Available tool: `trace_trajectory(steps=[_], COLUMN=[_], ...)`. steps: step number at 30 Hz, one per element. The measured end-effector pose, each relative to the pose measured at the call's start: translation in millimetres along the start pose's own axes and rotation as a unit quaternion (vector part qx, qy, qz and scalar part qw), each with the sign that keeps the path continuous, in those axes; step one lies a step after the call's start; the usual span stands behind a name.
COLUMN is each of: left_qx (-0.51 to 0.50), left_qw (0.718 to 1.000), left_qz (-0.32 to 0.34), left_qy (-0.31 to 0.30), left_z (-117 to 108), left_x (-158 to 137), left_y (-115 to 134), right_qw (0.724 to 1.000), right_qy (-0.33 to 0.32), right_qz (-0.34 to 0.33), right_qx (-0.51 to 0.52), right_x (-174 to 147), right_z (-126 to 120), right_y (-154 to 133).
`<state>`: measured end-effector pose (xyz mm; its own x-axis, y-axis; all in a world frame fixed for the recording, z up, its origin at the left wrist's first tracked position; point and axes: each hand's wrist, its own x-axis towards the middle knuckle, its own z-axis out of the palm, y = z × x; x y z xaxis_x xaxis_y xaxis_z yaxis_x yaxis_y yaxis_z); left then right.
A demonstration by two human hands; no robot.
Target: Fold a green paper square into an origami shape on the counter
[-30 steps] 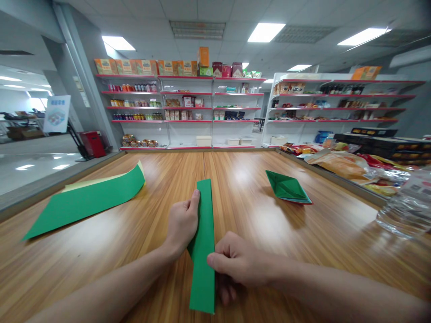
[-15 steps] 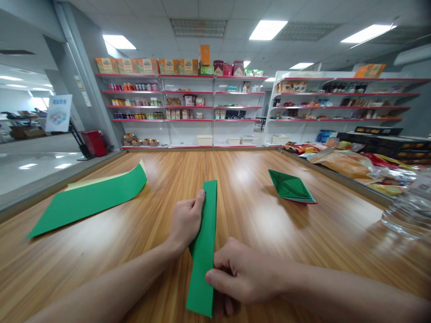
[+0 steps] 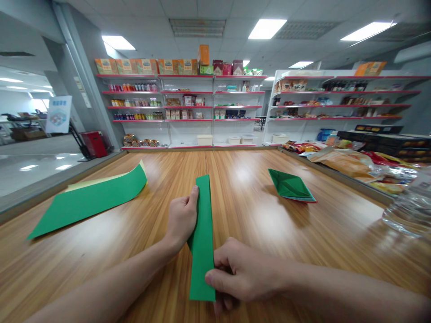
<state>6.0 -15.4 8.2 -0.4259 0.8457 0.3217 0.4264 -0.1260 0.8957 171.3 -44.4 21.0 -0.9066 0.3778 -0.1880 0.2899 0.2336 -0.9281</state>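
Note:
A long narrow strip of folded green paper [image 3: 204, 237] is held lengthwise in front of me, over the wooden table. My left hand [image 3: 182, 215] grips its left edge near the far end, thumb along the top face and fingers hidden beneath. At the near right edge my right hand [image 3: 240, 271] pinches it, with the thumb on top and the index finger curled at the side. To the right lies a folded green paper piece [image 3: 292, 186] with layered edges. Green paper sheets [image 3: 90, 197], with yellow showing behind, rest at the left.
The wooden table [image 3: 235, 166] has a raised border. On the right stand a clear plastic bottle [image 3: 409, 211], packaged snacks [image 3: 350, 163] and dark boxes [image 3: 380, 143]. Stocked shelves [image 3: 188, 107] line the back, and a red box [image 3: 93, 144] stands beyond the left edge.
The strip's far end has shifted left and slightly away with my left hand. Its near end has swung a little right and away, while my right hand stays nearly in place.

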Motion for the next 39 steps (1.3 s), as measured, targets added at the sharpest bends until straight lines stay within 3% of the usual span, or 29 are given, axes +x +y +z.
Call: trace_trajectory(steps=[8, 16, 18, 21, 24, 27, 31, 35, 39], left_qx=[0.006, -0.008, -0.005, 0.009, 0.037, 0.078, 0.131, 0.040, -0.045], left_qw=[0.998, 0.999, 0.998, 0.998, 0.999, 0.990, 0.970, 0.972, 0.981], left_qz=[0.005, -0.041, -0.059, -0.045, 0.010, 0.070, 0.119, 0.053, -0.004], left_qy=[0.058, 0.029, 0.035, 0.042, 0.010, -0.095, -0.169, -0.223, -0.191], left_z=[-8.1, -6.5, -8.2, -10.2, -8.3, -3.0, 3.1, 4.2, 2.3], left_x=[4.3, 8.4, 9.8, 7.8, -1.9, -16.5, -30.1, -33.1, -33.3], left_y=[3.3, -2.1, -1.8, 2.4, 8.3, 11.9, 10.8, 9.0, 11.4], right_qw=[0.995, 0.991, 0.991, 0.995, 0.979, 0.938, 0.904, 0.914, 0.955], right_qy=[-0.043, -0.024, -0.019, -0.016, 0.107, 0.291, 0.387, 0.361, 0.255], right_qz=[0.067, -0.118, -0.123, -0.077, -0.072, -0.112, -0.152, -0.142, -0.106], right_qx=[0.054, -0.052, -0.042, 0.066, 0.158, 0.152, 0.102, 0.116, 0.106], right_x=[0.9, -5.2, -6.5, -3.9, 3.3, 9.5, 11.2, 10.3, 8.4], right_z=[-2.4, -1.8, -3.7, -8.7, -16.6, -25.6, -32.3, -27.5, -15.8], right_y=[0.1, 6.4, 9.2, 15.0, 21.6, 27.5, 32.7, 32.7, 26.4])
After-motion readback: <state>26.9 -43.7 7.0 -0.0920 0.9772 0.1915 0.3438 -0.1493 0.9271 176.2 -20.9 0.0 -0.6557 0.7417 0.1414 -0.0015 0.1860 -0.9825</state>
